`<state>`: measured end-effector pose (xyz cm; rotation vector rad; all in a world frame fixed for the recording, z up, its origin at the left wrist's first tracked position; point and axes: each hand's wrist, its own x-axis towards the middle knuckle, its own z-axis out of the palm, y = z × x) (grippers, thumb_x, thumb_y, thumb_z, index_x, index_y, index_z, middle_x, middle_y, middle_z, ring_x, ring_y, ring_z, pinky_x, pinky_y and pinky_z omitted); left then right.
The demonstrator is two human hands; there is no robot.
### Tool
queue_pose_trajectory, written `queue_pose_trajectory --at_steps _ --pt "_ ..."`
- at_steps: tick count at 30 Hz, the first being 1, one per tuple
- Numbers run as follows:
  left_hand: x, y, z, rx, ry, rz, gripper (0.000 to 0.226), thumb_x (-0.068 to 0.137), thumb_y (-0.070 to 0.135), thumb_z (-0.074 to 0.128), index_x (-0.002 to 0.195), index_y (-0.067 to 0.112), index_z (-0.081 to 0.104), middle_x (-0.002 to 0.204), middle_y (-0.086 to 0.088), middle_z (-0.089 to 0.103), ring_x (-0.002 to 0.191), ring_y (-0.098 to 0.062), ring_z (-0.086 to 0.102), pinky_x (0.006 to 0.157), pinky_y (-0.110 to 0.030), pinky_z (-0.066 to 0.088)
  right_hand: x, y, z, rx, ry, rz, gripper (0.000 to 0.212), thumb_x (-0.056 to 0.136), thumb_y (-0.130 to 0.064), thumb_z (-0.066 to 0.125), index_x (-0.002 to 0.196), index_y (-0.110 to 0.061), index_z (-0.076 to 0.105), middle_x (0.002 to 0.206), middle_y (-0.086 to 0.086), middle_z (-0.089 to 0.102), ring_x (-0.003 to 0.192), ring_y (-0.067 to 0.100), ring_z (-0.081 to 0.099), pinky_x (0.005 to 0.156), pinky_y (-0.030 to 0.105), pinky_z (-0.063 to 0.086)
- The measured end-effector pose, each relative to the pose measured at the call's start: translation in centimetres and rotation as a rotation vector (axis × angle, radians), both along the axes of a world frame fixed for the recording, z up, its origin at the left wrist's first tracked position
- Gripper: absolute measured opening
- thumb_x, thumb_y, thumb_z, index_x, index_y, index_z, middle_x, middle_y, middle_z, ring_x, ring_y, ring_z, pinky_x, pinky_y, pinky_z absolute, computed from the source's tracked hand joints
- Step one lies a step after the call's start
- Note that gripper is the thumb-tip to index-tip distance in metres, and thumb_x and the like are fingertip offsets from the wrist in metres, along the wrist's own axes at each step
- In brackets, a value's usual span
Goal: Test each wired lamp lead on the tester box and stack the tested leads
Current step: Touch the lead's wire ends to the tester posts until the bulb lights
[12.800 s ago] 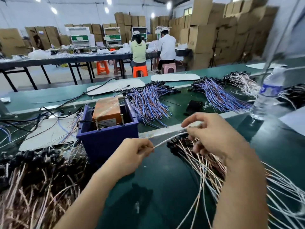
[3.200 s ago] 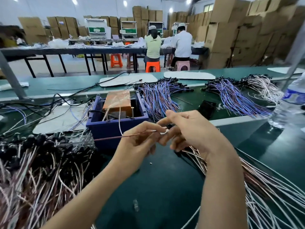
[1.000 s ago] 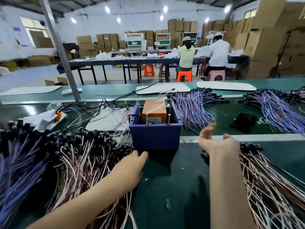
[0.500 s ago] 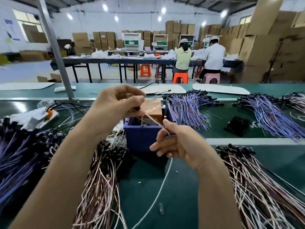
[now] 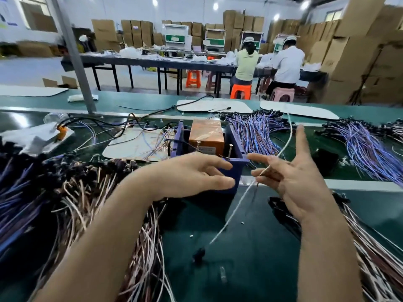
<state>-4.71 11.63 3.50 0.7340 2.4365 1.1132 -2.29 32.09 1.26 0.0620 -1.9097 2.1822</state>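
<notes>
While your right hand (image 5: 298, 182) pinches a thin white lead (image 5: 229, 217), its black socket (image 5: 198, 253) hanging toward 7 o'clock, your left hand (image 5: 187, 173) is spread.

Left hand (image 5: 196, 173) covers the near wall of the blue bin (image 5: 238, 171) around the tester box (image 5: 207, 136). The box label is too small to read. White lead (image 5: 231, 214) is motion-blurred. Where it crosses the right hand (image 5: 298, 179), a pinch can't be confirmed. Its black end (image 5: 198, 253) is a smear. 2 lead piles are cut off: left pile (image 5: 87, 197) by the bottom edge, right pile (image 5: 375, 258) by the right edge.
</notes>
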Motion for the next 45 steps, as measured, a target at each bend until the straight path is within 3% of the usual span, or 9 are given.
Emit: queue_pose_trajectory --at_steps 2,6,10,12,15,19,23,36,45 --pt "0.1 3.0 -1.5 0.132 -0.059 0.008 0.046 0.086 0.053 0.054 0.121 0.025 0.062 0.109 0.009 0.07 0.098 0.001 0.064 0.097 -0.019 0.046 -0.1 -0.6 0.0 -0.009 0.009 0.057 0.083 0.099 0.0 0.038 0.146 -0.046 -0.012 0.088 0.011 0.075 0.059 0.018 0.064 0.059 0.027 0.057" --pt "-0.2 4.9 -3.4 0.516 -0.5 -0.001 0.039 0.086 0.047 0.05 0.093 0.011 0.064 0.092 -0.01 0.071 0.086 -0.023 0.067 0.092 -0.036 0.05 -0.4 -1.1 -0.5 -0.021 -0.02 0.106 0.078 0.1 -0.004 0.038 0.149 -0.034 -0.015 0.096 0.006 0.075 0.063 0.025 0.054 0.052 0.026 0.053" --pt "-0.9 4.6 -3.9 0.663 -0.52 0.074 0.027 0.088 0.033 0.055 0.073 0.015 0.068 0.063 0.002 0.063 0.05 -0.004 0.045 0.053 -0.015 0.037 -0.9 -1.1 -0.5 -0.087 -0.015 0.178 0.042 0.098 -0.004 0.04 0.139 -0.011 0.041 0.089 0.007 0.075 0.058 0.014 0.058 0.047 0.02 0.047" --pt "-1.4 4.2 -4.2 0.652 -0.477 0.139 0.024 0.094 0.021 0.052 0.08 0.011 0.068 0.057 0.004 0.059 0.045 -0.002 0.037 0.046 -0.013 0.027 -1.1 -1.3 -0.5 -0.1 -0.013 0.152 0.026 0.099 -0.01 0.04 0.113 -0.01 0.062 0.08 0.004 0.073 0.066 0.014 0.06 0.055 0.02 0.05" --pt "-2.1 3.5 -4.3 0.607 -0.435 0.207 0.022 0.095 0.013 0.053 0.083 0.007 0.07 0.056 0.004 0.057 0.045 -0.002 0.033 0.045 -0.013 0.023 -1.3 -1.4 -0.1 -0.315 0.075 -0.029 0.033 0.102 -0.024 0.037 0.094 -0.009 0.065 0.058 0.0 0.056 0.062 0.015 0.058 0.067 0.028 0.054" --pt "-2.8 2.8 -4.7 0.562 -0.404 0.309 0.018 0.094 0.01 0.056 0.082 0.009 0.07 0.059 0.001 0.063 0.042 -0.002 0.031 0.043 -0.013 0.021 -1.0 -0.3 0.3 -0.556 0.226 -0.245 0.038 0.104 -0.033 0.031 0.083 -0.013 0.057 0.052 -0.003 0.03 0.043 0.013 0.035 0.048 0.022 0.042" --pt "-2.9 2.5 -4.5 0.504 -0.364 0.344 0.018 0.093 0.008 0.056 0.084 0.014 0.07 0.068 -0.001 0.071 0.047 -0.003 0.031 0.039 -0.012 0.021 -0.9 1.2 -0.3 -0.46 0.13 -0.314 0.047 0.102 -0.041 0.033 0.076 -0.014 0.061 0.05 -0.004 0.02 0.041 0.01 0.019 0.04 0.017 0.021" --pt "-2.8 2.6 -4.3 0.511 -0.181 0.433 0.029 0.099 0.019 0.05 0.076 0.013 0.066 0.058 0.007 0.063 0.052 -0.004 0.039 0.051 -0.014 0.036 0.0 1.9 0.2 -0.219 -0.232 0.071 0.045 0.093 -0.02 0.043 0.054 -0.006 0.06 0.038 -0.009 0.017 0.029 0.003 0.013 0.032 0.007 0.014" --pt "-3.2 0.6 -3.5 0.359 -0.1 0.459 0.02 0.095 0.008 0.052 0.077 0.009 0.062 0.06 0.001 0.069 0.045 -0.002 0.053 0.045 -0.013 0.045 -1.8 0.0 -2.1 0.014 -0.349 0.003 0.024 0.095 -0.009 0.038 0.072 -0.012 0.047 0.041 -0.007 0.019 0.033 0.005 0.011 0.036 0.009 0.014"
